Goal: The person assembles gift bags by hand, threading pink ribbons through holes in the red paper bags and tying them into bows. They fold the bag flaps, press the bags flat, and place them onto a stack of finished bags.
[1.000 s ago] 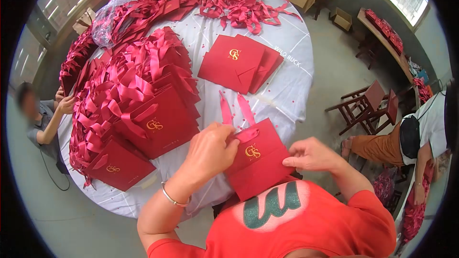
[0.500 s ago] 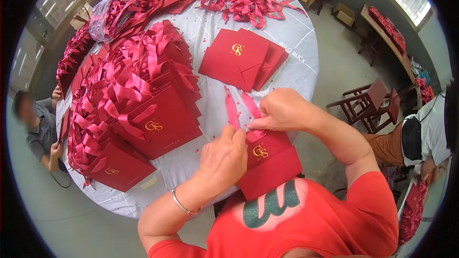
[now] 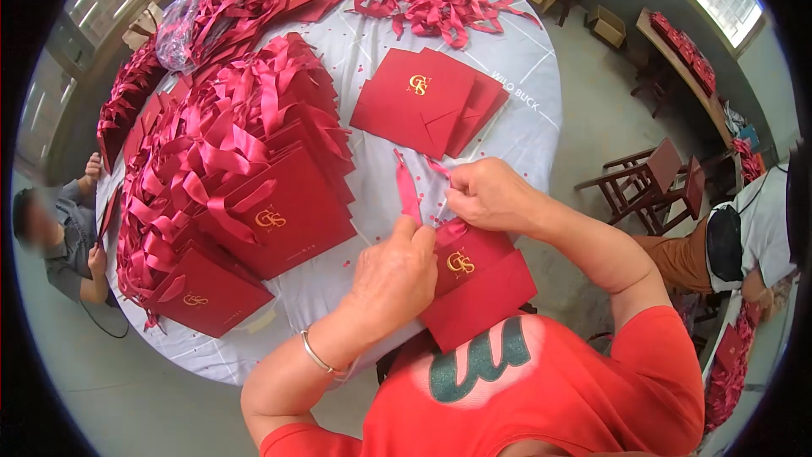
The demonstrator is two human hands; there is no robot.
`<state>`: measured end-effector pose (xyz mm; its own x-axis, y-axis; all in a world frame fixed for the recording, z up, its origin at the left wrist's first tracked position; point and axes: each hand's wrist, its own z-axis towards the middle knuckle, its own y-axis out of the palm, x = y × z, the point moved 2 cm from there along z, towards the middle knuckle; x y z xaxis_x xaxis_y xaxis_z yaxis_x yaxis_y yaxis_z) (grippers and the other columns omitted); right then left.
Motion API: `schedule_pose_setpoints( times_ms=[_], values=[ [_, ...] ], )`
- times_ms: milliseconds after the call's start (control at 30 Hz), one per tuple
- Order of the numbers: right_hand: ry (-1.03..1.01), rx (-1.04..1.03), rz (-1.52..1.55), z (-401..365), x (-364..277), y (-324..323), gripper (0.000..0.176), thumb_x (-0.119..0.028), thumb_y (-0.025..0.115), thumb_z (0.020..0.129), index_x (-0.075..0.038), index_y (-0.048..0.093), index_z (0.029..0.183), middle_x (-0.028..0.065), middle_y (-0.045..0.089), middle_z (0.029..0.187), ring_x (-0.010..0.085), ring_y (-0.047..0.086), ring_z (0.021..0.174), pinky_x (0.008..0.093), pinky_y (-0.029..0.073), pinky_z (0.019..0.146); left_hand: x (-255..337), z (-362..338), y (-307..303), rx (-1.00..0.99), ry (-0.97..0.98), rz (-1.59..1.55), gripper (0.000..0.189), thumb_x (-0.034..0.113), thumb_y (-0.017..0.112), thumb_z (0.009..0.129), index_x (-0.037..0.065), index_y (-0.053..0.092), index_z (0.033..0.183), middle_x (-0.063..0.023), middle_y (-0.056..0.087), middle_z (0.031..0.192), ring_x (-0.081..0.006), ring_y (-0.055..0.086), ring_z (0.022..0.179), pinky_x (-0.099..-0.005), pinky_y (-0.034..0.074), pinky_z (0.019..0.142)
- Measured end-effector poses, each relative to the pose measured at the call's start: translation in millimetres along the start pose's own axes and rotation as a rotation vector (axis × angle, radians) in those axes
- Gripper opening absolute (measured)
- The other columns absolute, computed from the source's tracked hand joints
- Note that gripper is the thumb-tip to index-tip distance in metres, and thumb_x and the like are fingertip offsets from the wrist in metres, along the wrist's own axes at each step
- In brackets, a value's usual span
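A red gift paper bag (image 3: 482, 296) with a gold monogram lies at the table edge, against my red shirt. My left hand (image 3: 394, 264), wearing a bangle on its wrist, is closed at the bag's upper left with a pink ribbon (image 3: 408, 189) in its fingers; one ribbon end points up the table. Above the bag's upper right, my right hand (image 3: 492, 195) pinches the other ribbon end. The ribbon crosses the bag's top between the hands, partly hidden by the fingers. Just beyond lie several flat red bags (image 3: 416, 95).
Many ribboned bags (image 3: 254, 178) stand packed on the left of the white-covered table (image 3: 529, 34). Loose ribbons (image 3: 440, 0) are heaped at the far side. One person (image 3: 72, 237) is at the left edge, another (image 3: 744, 228) at right. Wooden chairs (image 3: 651, 178) stand on the right.
My right hand has moved up and away from the bag, drawing its ribbon end along. My left hand stays almost in place. The person at left has shifted slightly.
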<state>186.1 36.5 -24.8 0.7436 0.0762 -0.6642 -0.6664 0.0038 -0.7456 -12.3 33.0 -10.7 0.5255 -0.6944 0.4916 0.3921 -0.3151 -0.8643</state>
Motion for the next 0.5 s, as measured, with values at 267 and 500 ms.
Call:
schedule_pose_setpoints(
  times_ms=[267, 500],
  values=[
    [0.211, 0.162, 0.114, -61.1, -11.1, -38.9, 0.032, -0.027, 0.079, 0.078, -0.001, 0.062, 0.069, 0.0090, 0.061, 0.063, 0.0156, 0.057, 0.056, 0.0317, 0.046, 0.053, -6.7, 1.2, -2.3, 0.061, -0.015, -0.130, 0.020, 0.012, 0.066, 0.081, 0.000, 0.059, 0.096, -0.0211, 0.059, 0.095, -0.0439, 0.063, 0.077, -0.0515, 0.052, 0.067],
    [0.631, 0.011, 1.030, -170.8, 18.9, 7.5, 0.017, -0.006, 0.075, 0.084, -0.001, 0.062, 0.093, 0.0034, 0.066, 0.085, 0.0088, 0.062, 0.073, 0.0234, 0.052, 0.066, -15.6, 3.8, -7.0, 0.042, -0.048, -0.213, 0.026, 0.012, 0.070, 0.079, -0.002, 0.064, 0.100, -0.0189, 0.063, 0.092, -0.0355, 0.064, 0.080, -0.0437, 0.051, 0.072]
  ],
)
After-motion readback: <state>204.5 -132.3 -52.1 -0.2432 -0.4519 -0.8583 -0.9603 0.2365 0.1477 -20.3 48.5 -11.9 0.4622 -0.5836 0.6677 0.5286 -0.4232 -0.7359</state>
